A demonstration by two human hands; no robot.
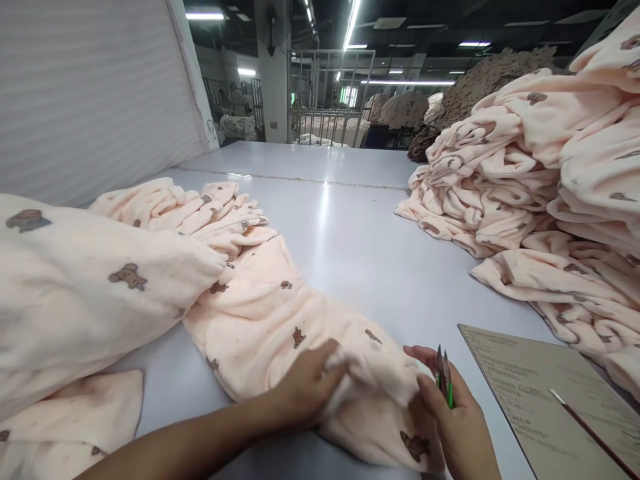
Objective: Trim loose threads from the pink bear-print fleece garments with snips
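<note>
A peach fleece cloth (260, 313) printed with small brown bears lies stretched across the grey table (350, 240). My left hand (310, 383) is closed, pinching a fold of this cloth near its front end. My right hand (453, 417) sits just to the right of that fold, its fingers curled round small green-handled thread snips (444, 380) whose metal tips point up. The fingertips of the right hand touch the cloth's edge.
A high stack of the same bear-print cloths (530, 173) fills the right side. More of the cloth (75, 293) bulges at the left. A brown paper sheet (545, 400) with a thin pencil (590, 430) lies at the front right. A white wall (95, 87) stands left, metal racks (325, 93) behind.
</note>
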